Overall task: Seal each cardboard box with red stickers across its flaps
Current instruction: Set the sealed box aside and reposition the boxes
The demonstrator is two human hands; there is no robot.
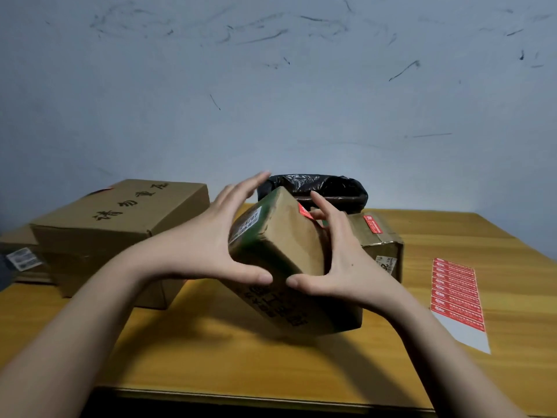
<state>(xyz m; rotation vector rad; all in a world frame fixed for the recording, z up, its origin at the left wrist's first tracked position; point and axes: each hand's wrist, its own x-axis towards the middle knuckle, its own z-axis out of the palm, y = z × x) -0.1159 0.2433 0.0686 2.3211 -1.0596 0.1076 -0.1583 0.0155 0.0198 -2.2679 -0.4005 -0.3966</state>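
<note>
The small cardboard box [280,245] was held tilted, one corner up, above the wooden table [301,366] at centre. The left hand [217,236] lay flat against its left face with fingers straight and spread, thumb pressed on the near lower edge. The right hand [334,260] pressed the opposite side in like manner, fingers extended, thumb meeting the near edge just beside the left thumb. Neither hand curled round the box; it was carried by palm pressure from both sides.

A red sticker [306,213] showed on the box's upper far edge; whether it bridged the flap seam could not be determined.

Handling judgement: the box appeared light, stiff-walled and dry, with a worn, creased skin. Opposed faces offered the safest hold; squeezing the flap side could buckle it. Its lower near corner was close to or touching the table; contact could not be confirmed.

Surroundings: a larger printed cardboard box [120,224] stood at left, well apart. A second small box [379,236], bearing its own red sticker, stood just behind the right hand. A bin lined with a black bag [328,188] stood behind. The sticker sheet [458,294] lay at right, near the table's right edge. Open table surface lay in front, toward the near edge.
</note>
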